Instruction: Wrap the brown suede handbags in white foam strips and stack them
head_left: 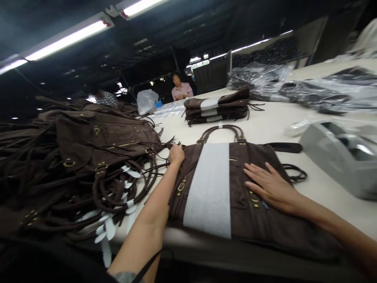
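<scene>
A dark brown handbag (212,188) lies flat on the pale table in front of me, its two handles (223,129) pointing away. Around its middle runs a wide white paper band (208,188). My right hand (269,186) rests on the bag's right half, palm down with fingers spread. At the upper left corner of the bag, my left hand (176,154) is closed around a thin dark cord, whose ends show beside the fingers. A dark strap (284,147) and a looped cord (296,173) stick out on the bag's right.
A heap of brown bags (103,137) with white tags fills the left. Farther back are stacked banded bags (216,106) and plastic-wrapped bags (324,88). A grey tape dispenser (338,161) stands at right. A person in a pink shirt (182,90) is across the table.
</scene>
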`<state>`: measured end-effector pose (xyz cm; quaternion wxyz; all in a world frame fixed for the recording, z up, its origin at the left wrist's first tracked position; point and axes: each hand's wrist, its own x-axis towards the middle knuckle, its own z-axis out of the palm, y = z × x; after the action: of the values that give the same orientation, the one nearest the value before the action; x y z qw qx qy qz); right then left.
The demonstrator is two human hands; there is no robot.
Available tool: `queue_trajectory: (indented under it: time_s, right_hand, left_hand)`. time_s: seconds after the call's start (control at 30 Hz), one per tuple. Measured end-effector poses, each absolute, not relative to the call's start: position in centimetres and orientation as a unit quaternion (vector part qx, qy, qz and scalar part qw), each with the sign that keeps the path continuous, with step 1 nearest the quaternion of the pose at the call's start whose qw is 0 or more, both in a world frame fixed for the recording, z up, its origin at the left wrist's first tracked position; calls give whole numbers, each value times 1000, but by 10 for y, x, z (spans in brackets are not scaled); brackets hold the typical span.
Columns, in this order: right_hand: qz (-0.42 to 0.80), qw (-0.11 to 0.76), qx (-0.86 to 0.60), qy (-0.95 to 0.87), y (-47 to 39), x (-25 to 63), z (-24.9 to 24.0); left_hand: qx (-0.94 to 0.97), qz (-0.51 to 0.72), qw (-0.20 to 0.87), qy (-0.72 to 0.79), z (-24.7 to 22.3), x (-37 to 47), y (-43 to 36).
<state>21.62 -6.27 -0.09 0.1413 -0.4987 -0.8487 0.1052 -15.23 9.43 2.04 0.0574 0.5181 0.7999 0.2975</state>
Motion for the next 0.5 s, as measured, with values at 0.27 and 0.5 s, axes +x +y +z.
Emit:
queue_trajectory:
  time_s: [0.27,0.5]
  right_hand:
    - [152,136,-482,-852,-66,215,23]
    - [114,200,-498,-836,-62,218,27]
  left_hand:
    - [648,261,1,716,39,-151,79]
    - [716,255,-68,646,38,-165,42]
